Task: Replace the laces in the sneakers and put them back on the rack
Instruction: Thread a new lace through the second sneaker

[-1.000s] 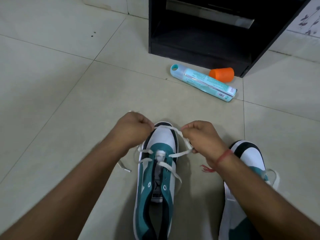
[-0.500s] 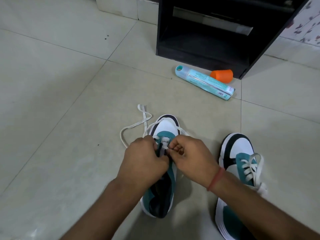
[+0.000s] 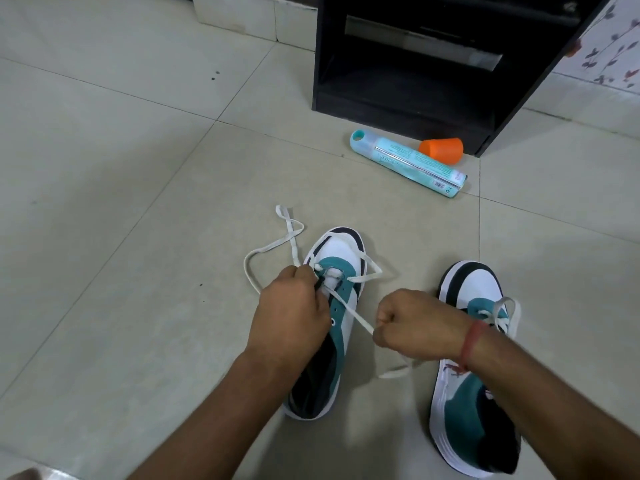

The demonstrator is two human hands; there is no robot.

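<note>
Left hand (image 3: 291, 317) curled over the tongue area of the left sneaker (image 3: 332, 306) on the tiled floor (image 3: 121, 237), pinching near the top eyelets; right hand (image 3: 412, 323) fisted around the white lace (image 3: 349, 308), drawn taut across the shoe. Second sneaker (image 3: 467, 375) just right (laced), black rack (image 3: 433, 71) beyond, teal spray can (image 3: 408, 162) and orange cap (image 3: 441, 150) in front of it.

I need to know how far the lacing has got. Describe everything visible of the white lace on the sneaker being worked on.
The white lace is a flat, woven-looking strip threaded through only the front eyelets of the left sneaker. One run goes taut from the eyelets back to the right hand, which pinches it; its free end trails on the floor behind that hand. The other end lies slack, looped on the tiles left of the toe. The left hand holds the lace at the eyelets.
</note>
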